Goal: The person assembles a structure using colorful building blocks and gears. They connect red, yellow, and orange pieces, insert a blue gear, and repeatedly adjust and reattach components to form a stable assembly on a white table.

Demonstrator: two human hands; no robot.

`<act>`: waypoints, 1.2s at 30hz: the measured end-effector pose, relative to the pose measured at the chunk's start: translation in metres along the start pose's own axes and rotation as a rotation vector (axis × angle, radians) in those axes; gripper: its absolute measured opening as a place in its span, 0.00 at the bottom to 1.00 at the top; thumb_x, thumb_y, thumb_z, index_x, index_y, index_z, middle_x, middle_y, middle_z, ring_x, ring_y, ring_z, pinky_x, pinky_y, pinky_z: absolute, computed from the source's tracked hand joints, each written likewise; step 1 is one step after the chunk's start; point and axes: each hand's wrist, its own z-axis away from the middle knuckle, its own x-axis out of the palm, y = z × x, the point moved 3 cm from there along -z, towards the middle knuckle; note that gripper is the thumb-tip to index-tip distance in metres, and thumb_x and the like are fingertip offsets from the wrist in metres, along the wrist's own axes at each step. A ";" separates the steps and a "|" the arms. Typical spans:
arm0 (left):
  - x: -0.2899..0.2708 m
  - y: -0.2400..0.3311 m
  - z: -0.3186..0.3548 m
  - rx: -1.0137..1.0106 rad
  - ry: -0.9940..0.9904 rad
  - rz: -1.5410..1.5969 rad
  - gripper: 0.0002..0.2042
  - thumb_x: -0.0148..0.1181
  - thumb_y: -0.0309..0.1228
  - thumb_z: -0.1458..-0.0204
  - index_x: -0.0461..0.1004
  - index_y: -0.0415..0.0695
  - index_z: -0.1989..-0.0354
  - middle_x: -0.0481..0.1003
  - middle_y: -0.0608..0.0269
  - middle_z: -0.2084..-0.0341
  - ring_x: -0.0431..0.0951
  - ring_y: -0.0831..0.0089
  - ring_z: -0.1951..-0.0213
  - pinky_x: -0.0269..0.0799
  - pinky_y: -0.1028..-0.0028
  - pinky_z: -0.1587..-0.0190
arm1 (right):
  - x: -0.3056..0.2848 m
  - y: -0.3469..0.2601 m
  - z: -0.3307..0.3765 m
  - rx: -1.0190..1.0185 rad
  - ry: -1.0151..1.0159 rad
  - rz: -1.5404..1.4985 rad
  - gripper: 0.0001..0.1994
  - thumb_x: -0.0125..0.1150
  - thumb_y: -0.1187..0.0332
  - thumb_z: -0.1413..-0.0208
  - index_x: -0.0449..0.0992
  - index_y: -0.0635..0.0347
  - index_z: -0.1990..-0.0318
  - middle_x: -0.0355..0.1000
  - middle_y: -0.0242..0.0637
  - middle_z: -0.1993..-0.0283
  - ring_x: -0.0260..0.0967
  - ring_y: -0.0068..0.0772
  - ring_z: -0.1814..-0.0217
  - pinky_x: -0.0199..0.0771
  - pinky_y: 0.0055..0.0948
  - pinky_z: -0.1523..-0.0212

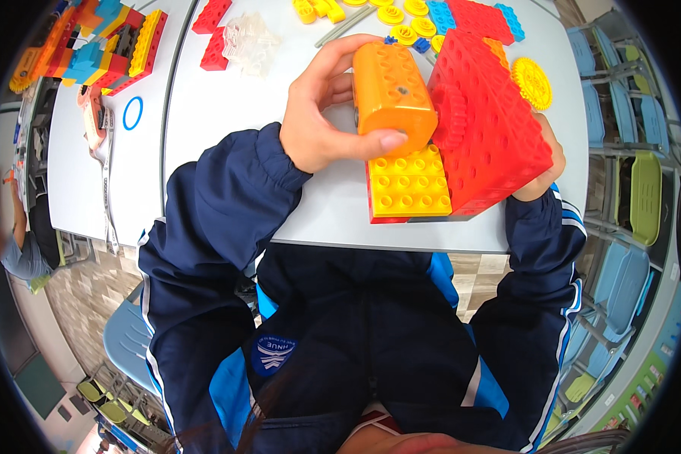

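My left hand point(327, 113) is closed around an orange studded block point(395, 91) with rounded edges, thumb across its near end. The orange block is held against a red build of toy bricks point(486, 140), just above a yellow studded brick point(410, 185) at its near left. Between the orange block and the tall red wall shows a red gear point(449, 115). My right hand point(546, 160) grips the right side of the red build; most of its fingers are hidden behind it.
Beyond the build lie several yellow pulley wheels point(390, 15), grey rods point(346, 26) and a yellow gear point(533, 83). A clear plastic bag point(250, 45) is beside red bricks point(213, 49). Another brick model point(117, 49), a lanyard point(106, 163) and a blue ring point(132, 113) are on the left table.
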 end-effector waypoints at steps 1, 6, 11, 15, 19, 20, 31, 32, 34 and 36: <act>0.000 0.002 0.000 0.008 -0.006 -0.031 0.45 0.80 0.39 0.64 0.60 0.44 0.37 0.73 0.55 0.47 0.78 0.65 0.49 0.69 0.67 0.42 | 0.000 0.001 0.000 0.027 0.009 -0.005 0.04 0.57 0.77 0.39 0.74 0.71 0.61 0.74 0.40 0.64 0.69 0.30 0.63 0.68 0.27 0.56; 0.001 0.002 -0.005 0.118 -0.067 -0.191 0.49 0.83 0.36 0.68 0.57 0.45 0.36 0.72 0.56 0.46 0.74 0.64 0.44 0.65 0.67 0.38 | -0.001 0.019 0.006 0.086 0.049 -0.092 0.05 0.59 0.75 0.39 0.74 0.70 0.62 0.74 0.40 0.66 0.69 0.29 0.64 0.68 0.25 0.57; -0.002 0.003 -0.006 0.177 -0.087 -0.249 0.49 0.83 0.35 0.69 0.56 0.45 0.37 0.71 0.56 0.46 0.73 0.64 0.42 0.63 0.65 0.37 | 0.000 0.019 0.004 0.088 0.017 -0.059 0.07 0.61 0.72 0.39 0.74 0.70 0.62 0.73 0.38 0.67 0.68 0.27 0.65 0.67 0.23 0.60; -0.001 0.002 -0.006 0.188 -0.087 -0.257 0.49 0.83 0.34 0.69 0.56 0.46 0.37 0.72 0.56 0.46 0.73 0.64 0.42 0.63 0.65 0.36 | 0.000 0.020 0.004 0.116 0.024 -0.063 0.07 0.62 0.72 0.40 0.75 0.69 0.62 0.73 0.38 0.67 0.69 0.27 0.65 0.68 0.22 0.61; -0.001 0.001 -0.007 0.203 -0.093 -0.285 0.49 0.83 0.33 0.69 0.56 0.46 0.38 0.72 0.56 0.46 0.72 0.63 0.41 0.62 0.64 0.36 | -0.001 0.022 0.004 0.131 0.033 -0.075 0.07 0.62 0.72 0.40 0.75 0.68 0.63 0.73 0.37 0.67 0.69 0.26 0.65 0.68 0.22 0.61; -0.001 0.001 -0.007 0.203 -0.093 -0.287 0.48 0.83 0.33 0.69 0.56 0.46 0.38 0.71 0.56 0.47 0.72 0.63 0.41 0.62 0.64 0.36 | -0.002 0.022 0.004 0.137 0.027 -0.070 0.07 0.62 0.72 0.40 0.75 0.68 0.62 0.73 0.37 0.67 0.69 0.26 0.65 0.68 0.21 0.61; -0.002 0.000 -0.004 0.166 -0.063 -0.367 0.47 0.81 0.35 0.69 0.57 0.46 0.39 0.71 0.56 0.48 0.73 0.62 0.43 0.62 0.63 0.35 | -0.003 0.019 -0.002 0.146 -0.049 -0.009 0.07 0.63 0.71 0.40 0.75 0.67 0.61 0.74 0.37 0.66 0.71 0.26 0.64 0.69 0.22 0.61; -0.002 0.001 -0.004 0.163 -0.067 -0.375 0.47 0.81 0.35 0.69 0.56 0.46 0.39 0.71 0.56 0.48 0.73 0.62 0.43 0.62 0.63 0.36 | -0.003 0.019 -0.002 0.133 -0.064 0.022 0.07 0.63 0.72 0.41 0.75 0.67 0.61 0.74 0.37 0.66 0.71 0.27 0.64 0.70 0.23 0.61; -0.002 0.002 -0.003 0.160 -0.076 -0.388 0.46 0.81 0.35 0.69 0.56 0.46 0.39 0.71 0.56 0.49 0.74 0.63 0.44 0.62 0.63 0.36 | -0.006 0.017 -0.004 0.105 -0.093 0.087 0.06 0.64 0.73 0.42 0.75 0.67 0.61 0.73 0.38 0.67 0.72 0.29 0.64 0.70 0.24 0.61; 0.000 0.004 -0.003 0.172 -0.076 -0.402 0.47 0.81 0.35 0.69 0.56 0.45 0.39 0.71 0.55 0.49 0.75 0.62 0.45 0.63 0.63 0.36 | -0.009 0.011 -0.009 0.121 -0.140 0.167 0.07 0.65 0.75 0.45 0.75 0.67 0.60 0.74 0.39 0.65 0.72 0.32 0.63 0.71 0.25 0.59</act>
